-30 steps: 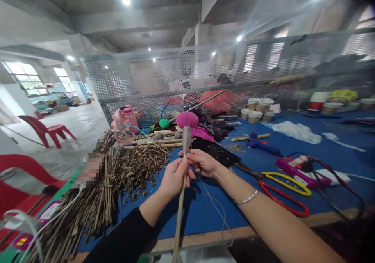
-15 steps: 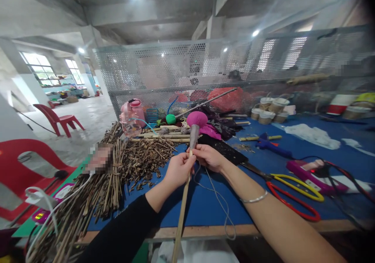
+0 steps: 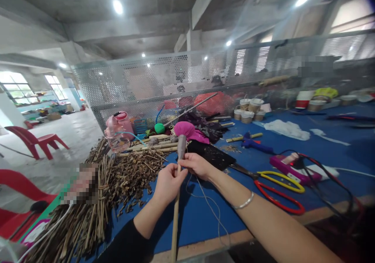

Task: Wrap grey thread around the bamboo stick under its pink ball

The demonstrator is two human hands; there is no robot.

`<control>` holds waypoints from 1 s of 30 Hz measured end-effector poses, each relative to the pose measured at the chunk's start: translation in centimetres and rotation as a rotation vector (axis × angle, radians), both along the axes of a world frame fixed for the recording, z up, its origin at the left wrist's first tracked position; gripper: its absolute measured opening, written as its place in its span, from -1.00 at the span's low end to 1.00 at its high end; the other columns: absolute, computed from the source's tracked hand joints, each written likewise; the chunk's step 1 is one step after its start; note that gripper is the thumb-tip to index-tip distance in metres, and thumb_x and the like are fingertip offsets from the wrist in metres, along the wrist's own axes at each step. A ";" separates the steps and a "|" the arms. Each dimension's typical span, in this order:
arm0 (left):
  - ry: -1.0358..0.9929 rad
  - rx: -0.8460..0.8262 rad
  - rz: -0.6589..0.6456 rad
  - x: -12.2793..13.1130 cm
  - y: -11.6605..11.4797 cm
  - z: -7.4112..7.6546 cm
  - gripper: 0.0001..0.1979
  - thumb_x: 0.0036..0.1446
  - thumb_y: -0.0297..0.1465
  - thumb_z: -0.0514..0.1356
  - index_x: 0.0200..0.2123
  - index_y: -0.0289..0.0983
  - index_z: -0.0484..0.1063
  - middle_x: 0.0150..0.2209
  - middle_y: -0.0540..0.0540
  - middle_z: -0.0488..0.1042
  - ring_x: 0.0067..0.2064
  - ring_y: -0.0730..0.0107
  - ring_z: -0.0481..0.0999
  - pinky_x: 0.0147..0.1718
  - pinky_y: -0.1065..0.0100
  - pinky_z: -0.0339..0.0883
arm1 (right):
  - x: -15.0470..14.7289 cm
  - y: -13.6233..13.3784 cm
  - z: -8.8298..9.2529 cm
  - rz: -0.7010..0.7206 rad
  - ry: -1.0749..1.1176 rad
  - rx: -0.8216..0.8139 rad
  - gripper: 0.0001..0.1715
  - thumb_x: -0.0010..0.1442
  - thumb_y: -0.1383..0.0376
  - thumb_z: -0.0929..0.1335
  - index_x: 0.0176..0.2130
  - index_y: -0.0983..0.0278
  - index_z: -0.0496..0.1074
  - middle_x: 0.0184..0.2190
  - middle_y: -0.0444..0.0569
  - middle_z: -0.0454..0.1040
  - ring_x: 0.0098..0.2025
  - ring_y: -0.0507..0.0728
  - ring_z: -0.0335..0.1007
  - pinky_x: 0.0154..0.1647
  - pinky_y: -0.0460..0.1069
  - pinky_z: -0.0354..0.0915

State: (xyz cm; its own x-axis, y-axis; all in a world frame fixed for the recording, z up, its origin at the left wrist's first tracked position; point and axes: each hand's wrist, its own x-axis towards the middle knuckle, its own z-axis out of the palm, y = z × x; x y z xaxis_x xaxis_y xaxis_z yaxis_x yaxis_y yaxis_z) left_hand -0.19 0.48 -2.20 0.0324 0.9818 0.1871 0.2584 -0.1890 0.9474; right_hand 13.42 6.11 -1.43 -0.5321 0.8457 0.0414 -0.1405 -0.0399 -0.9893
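My left hand [image 3: 168, 183] is closed around a thin bamboo stick [image 3: 175, 224] that stands nearly upright over the blue table [image 3: 202, 216]. The stick's top carries a grey wrapped neck [image 3: 181, 146] below a pink fabric ball [image 3: 185, 129]. My right hand [image 3: 197, 164] pinches the stick just under the neck, fingers pressed together. A thin grey thread [image 3: 211, 208] hangs from that hand and loops down over the table's front edge. A silver bangle [image 3: 243, 203] sits on my right wrist.
A heap of dry brown twigs and stalks [image 3: 96, 200] covers the table's left. Red and yellow-handled scissors [image 3: 278, 189] lie at right, beyond them a pink glue gun [image 3: 293, 167] with cables. A pink bottle [image 3: 118, 129], cups [image 3: 249, 109] and a perforated metal screen [image 3: 175, 83] stand behind. Red chairs [image 3: 35, 140] are at left.
Both hands and the stick keep the same grip; they sit slightly lower and further left in view as the camera shifts. The thread still hangs from my right hand.
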 end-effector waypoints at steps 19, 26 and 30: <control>-0.152 -0.055 0.011 0.5 -0.3 0.5 -0.72 -0.05 -0.19 0.19 -0.40 -0.29 0.30 -0.68 0.12 0.28 -0.72 0.61 0.24 -0.74 0.56 0.08 | 0.2 0.4 -0.6 -0.003 0.062 -0.011 -0.64 -0.08 0.14 0.44 -0.45 0.34 0.29 -0.73 -0.30 0.11 -0.74 -0.16 -0.20 -0.74 -0.15 -0.31; -0.356 -0.165 -0.117 0.8 -0.5 1.2 -0.66 0.00 -0.12 0.12 -0.41 -0.31 0.29 -0.60 0.02 0.40 -0.75 0.62 0.24 -0.78 0.54 0.06 | 0.4 0.1 0.1 0.107 0.174 -0.089 -0.56 -0.08 0.13 0.45 -0.27 0.35 0.34 -0.73 -0.32 0.07 -0.73 -0.15 -0.27 -0.74 -0.15 -0.36; -0.491 -0.240 -0.201 0.7 -0.4 1.2 -0.68 -0.01 -0.16 0.13 -0.36 -0.33 0.30 -0.57 -0.01 0.43 -0.73 0.62 0.28 -0.76 0.55 0.10 | 0.3 -0.2 0.3 0.085 0.145 -0.082 -0.58 -0.11 0.13 0.46 -0.34 0.35 0.33 -0.65 -0.23 0.25 -0.74 -0.16 -0.16 -0.74 -0.14 -0.35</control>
State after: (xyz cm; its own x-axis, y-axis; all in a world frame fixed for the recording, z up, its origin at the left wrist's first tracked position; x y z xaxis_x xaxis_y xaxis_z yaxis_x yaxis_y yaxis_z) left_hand 0.46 0.07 -0.98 0.1882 0.9821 0.0000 -0.2406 0.0461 0.9695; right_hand 13.71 5.94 -1.10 -0.5956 0.8013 0.0561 -0.2743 -0.1373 -0.9518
